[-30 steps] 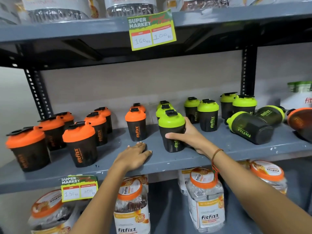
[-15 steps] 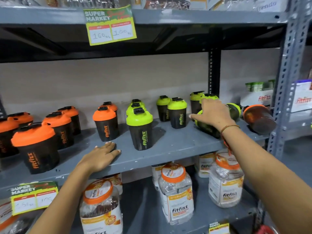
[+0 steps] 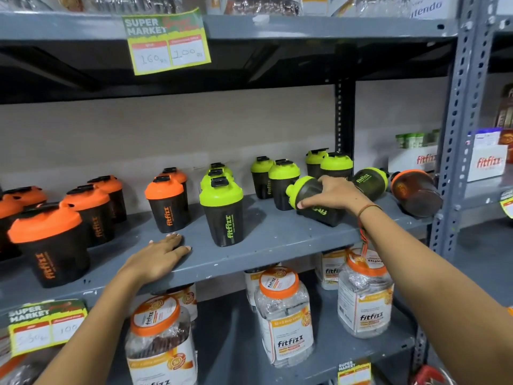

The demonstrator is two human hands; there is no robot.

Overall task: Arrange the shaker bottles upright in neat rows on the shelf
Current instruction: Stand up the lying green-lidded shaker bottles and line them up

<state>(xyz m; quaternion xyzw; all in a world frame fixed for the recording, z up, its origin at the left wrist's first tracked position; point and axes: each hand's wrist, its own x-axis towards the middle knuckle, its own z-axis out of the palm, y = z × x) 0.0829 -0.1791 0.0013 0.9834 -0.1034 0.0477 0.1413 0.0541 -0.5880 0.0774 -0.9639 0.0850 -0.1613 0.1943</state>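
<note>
Upright rows are noted left of the right hand (image 3: 334,193), which is clasped on a tipped green-lidded shaker (image 3: 312,200); two more lie beyond it, while the left hand (image 3: 158,258) is rested flat, holding nothing.

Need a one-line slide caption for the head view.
Right hand grips a tipped green-lid shaker; left hand rests flat on the shelf.

Right hand (image 3: 331,191) covers the mid-body and part of the logo of the tilted green-lidded shaker (image 3: 312,200). Orange-lidded shakers (image 3: 7,207) are cut by the frame's left edge. Lower-left price tag (image 3: 44,326) figures are blurred; top-shelf jars (image 3: 261,5) are cropped.
</note>
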